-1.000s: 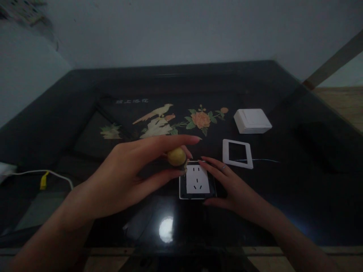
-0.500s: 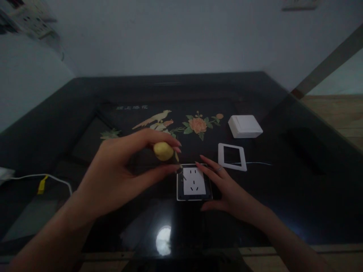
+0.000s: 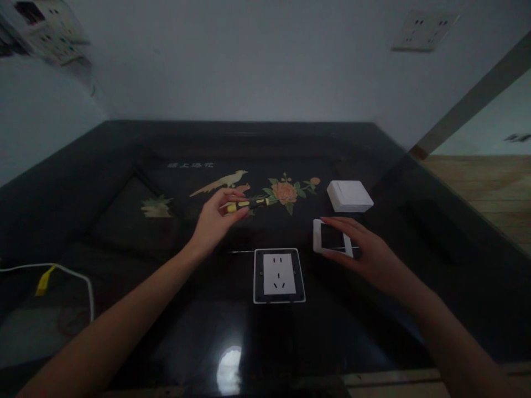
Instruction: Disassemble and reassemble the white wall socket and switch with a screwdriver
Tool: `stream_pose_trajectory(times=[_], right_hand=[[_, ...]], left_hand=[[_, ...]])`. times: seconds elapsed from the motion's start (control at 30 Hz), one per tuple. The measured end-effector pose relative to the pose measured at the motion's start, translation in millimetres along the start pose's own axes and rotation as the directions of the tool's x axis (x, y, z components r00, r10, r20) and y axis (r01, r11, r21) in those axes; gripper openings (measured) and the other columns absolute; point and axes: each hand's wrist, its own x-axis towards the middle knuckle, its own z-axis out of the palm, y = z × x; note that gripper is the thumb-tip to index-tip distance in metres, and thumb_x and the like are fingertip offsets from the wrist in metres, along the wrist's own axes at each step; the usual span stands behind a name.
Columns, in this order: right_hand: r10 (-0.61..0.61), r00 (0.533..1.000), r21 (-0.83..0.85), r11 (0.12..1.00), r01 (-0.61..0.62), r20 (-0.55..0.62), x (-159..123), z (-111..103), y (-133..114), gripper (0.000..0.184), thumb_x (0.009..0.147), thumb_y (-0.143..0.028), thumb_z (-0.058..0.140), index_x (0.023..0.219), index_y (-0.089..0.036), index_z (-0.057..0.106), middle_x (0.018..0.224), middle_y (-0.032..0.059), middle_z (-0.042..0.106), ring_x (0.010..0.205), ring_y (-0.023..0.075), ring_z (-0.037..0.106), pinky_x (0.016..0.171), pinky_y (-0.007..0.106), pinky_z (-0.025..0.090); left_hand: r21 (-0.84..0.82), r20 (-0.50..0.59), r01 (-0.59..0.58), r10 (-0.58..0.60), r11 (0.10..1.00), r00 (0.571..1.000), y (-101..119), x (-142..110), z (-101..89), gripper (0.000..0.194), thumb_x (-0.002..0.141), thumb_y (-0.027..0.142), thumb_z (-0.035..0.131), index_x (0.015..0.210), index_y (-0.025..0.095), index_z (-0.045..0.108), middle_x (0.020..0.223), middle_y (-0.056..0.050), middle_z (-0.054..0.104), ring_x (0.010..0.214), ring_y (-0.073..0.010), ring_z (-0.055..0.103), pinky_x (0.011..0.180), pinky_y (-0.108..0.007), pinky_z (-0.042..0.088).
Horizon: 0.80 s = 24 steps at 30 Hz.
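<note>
A screwdriver point(image 3: 256, 203) with a yellow and black handle is pinched in my left hand point(image 3: 218, 218), its shaft pointing right over the flower picture on the table. My right hand point(image 3: 369, 249) grips a white square frame, the socket's cover frame point(image 3: 317, 236), by its top and bottom edges; its left side looks slightly raised. Between and below the hands lies the wall socket point(image 3: 279, 275), face up, with a white slotted centre and a dark surround. Neither hand touches it.
A white box-shaped piece point(image 3: 350, 196) sits behind my right hand. On the left a white cable point(image 3: 70, 270) carries a yellow tag point(image 3: 45, 281). The glossy black table point(image 3: 249, 342) meets the wall, where outlets point(image 3: 425, 30) are mounted.
My left hand has lifted the screwdriver off the socket and moved it up and away. My right hand has left the socket and taken hold of the cover frame.
</note>
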Motion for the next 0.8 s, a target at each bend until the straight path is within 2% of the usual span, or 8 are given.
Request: stream_pose_trajectory(times=[0.13, 0.3, 0.47, 0.67, 0.8], right_hand=[[0.053, 0.998, -0.057, 0.997, -0.054, -0.022, 4.9, -13.9, 35.4, 0.059, 0.083, -0.04, 0.067, 0.139, -0.025, 0.053, 0.142, 0.0128, 0.057, 0.132, 0.0349, 0.053, 0.112, 0.061, 0.039], [0.122, 0.988, -0.046, 0.992, -0.118, 0.094, -5.1, -14.8, 56.7, 0.079, 0.072, -0.038, 0.079, 0.144, -0.024, 0.047, 0.157, 0.0144, 0.039, 0.144, 0.036, 0.038, 0.116, 0.06, 0.034], [0.141, 0.97, -0.03, 0.99, -0.138, 0.197, -11.1, -7.5, 61.9, 0.09, 0.072, -0.037, 0.079, 0.151, -0.027, 0.037, 0.163, 0.0129, 0.03, 0.149, 0.0341, 0.029, 0.118, 0.061, 0.027], [0.196, 0.961, -0.058, 0.98, -0.188, 0.196, -7.0, -1.8, 57.4, 0.091, 0.074, -0.034, 0.077, 0.153, -0.021, 0.033, 0.163, 0.0147, 0.028, 0.148, 0.0335, 0.031, 0.118, 0.059, 0.03], [0.2, 0.965, -0.076, 0.979, -0.189, 0.169, -6.4, -0.2, 57.6, 0.089, 0.075, -0.038, 0.076, 0.153, -0.023, 0.035, 0.164, 0.0129, 0.027, 0.147, 0.0346, 0.033, 0.118, 0.06, 0.031]], left_hand=[[0.095, 0.028, 0.006, -0.009, 0.995, 1.0, -18.4, -4.5, 5.5, 0.019, 0.077, 0.025, 0.07, 0.093, 0.018, 0.062, 0.101, -0.007, 0.071, 0.092, -0.0217, 0.071, 0.083, -0.039, 0.061], [0.238, 0.042, -0.033, 0.024, 0.971, 0.999, -19.2, -11.6, 8.2, 0.016, 0.081, 0.029, 0.068, 0.093, 0.019, 0.065, 0.098, -0.006, 0.072, 0.091, -0.0227, 0.07, 0.082, -0.039, 0.058], [0.375, 0.076, -0.083, 0.059, 0.923, 0.995, -20.3, -13.9, 8.6, 0.015, 0.083, 0.03, 0.067, 0.094, 0.02, 0.066, 0.1, -0.006, 0.072, 0.095, -0.0242, 0.068, 0.088, -0.042, 0.054], [0.47, 0.155, -0.139, 0.073, 0.872, 0.985, -23.2, -14.4, 8.3, 0.016, 0.083, 0.026, 0.067, 0.098, 0.021, 0.066, 0.101, -0.006, 0.073, 0.097, -0.0251, 0.067, 0.09, -0.042, 0.052], [0.503, 0.191, -0.158, 0.069, 0.849, 0.979, -24.6, -14.5, 8.8, 0.017, 0.084, 0.026, 0.067, 0.1, 0.022, 0.066, 0.104, -0.006, 0.073, 0.1, -0.026, 0.067, 0.092, -0.043, 0.053]])
